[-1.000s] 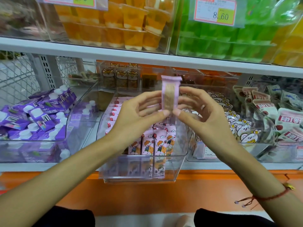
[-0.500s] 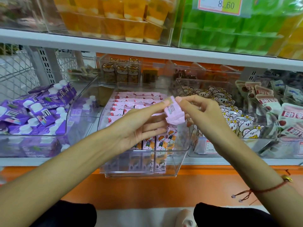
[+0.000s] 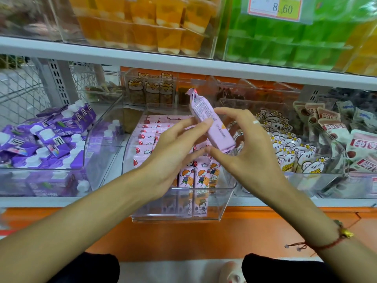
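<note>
Far left on the shelf (image 3: pixel 183 64) there's a clear left bin (image 3: pixel 102 123) piled with purple pouches (image 3: pixel 40 139), nothing going on there. Moving right, the left hand (image 3: pixel 175 152) is up over the middle bin (image 3: pixel 175 217), index tip on the printed face of the pink packet (image 3: pixel 210 123) and thumb down by its lower end, so a light pinch with the other fingers loosely spread. The packet hangs in the air between both hands, right above that bin of matching pink packs, not touching any of them. Its long axis is tilted: the crimped top points up and to the far left, the bottom end comes down to the near right, with the small-print side facing us. The right hand (image 3: pixel 251 152) has that lower end, thumb underneath in front and fingers curled round behind, with a red string bracelet (image 3: pixel 326 245) on the wrist. Both hands look about equally close, but I'd say the right one is really carrying it. If it's going into the middle bin, the bin is straight below, and the near row stands upright, so it'd need swinging vertical first. Further right are bear packets (image 3: pixel 285 144) in their own bin.
</note>
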The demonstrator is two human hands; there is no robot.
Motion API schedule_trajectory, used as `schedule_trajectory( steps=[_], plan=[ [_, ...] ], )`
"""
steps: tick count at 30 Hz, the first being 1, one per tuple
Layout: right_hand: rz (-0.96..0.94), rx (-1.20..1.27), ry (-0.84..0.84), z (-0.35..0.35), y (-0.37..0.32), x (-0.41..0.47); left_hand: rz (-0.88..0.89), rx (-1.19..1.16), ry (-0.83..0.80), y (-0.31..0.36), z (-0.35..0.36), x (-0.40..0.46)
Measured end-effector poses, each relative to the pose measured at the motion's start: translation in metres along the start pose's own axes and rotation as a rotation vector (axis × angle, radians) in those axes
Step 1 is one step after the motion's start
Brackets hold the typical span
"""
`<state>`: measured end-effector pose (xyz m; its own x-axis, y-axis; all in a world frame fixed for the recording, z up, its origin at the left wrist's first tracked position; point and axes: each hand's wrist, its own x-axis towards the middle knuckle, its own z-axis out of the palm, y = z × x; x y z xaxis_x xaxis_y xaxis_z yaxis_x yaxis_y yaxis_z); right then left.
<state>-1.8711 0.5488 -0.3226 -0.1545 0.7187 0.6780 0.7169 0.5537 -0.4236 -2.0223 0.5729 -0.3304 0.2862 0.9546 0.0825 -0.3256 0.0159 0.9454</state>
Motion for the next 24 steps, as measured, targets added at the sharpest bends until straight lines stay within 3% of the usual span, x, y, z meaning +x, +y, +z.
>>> schedule_trajectory(
  steps=[4,9,14,19,24],
  plan=[
    [0.131,0.288,-0.1,-0.007,0.001,0.001,0.127,0.259,0.017,0.0,-0.009,0.004],
    [0.243,0.504,-0.044,-0.014,0.002,0.003,0.15,0.453,-0.216,-0.002,-0.012,0.005],
    [0.178,0.313,-0.011,-0.017,0.005,0.001,0.253,0.656,-0.2,-0.009,-0.017,0.007],
    [0.117,0.053,0.034,-0.009,0.01,-0.002,0.428,1.409,-0.181,-0.018,-0.033,0.009],
    [-0.027,-0.366,-0.128,0.002,0.012,-0.01,0.445,1.502,-0.17,-0.017,-0.035,0.012]
  ],
)
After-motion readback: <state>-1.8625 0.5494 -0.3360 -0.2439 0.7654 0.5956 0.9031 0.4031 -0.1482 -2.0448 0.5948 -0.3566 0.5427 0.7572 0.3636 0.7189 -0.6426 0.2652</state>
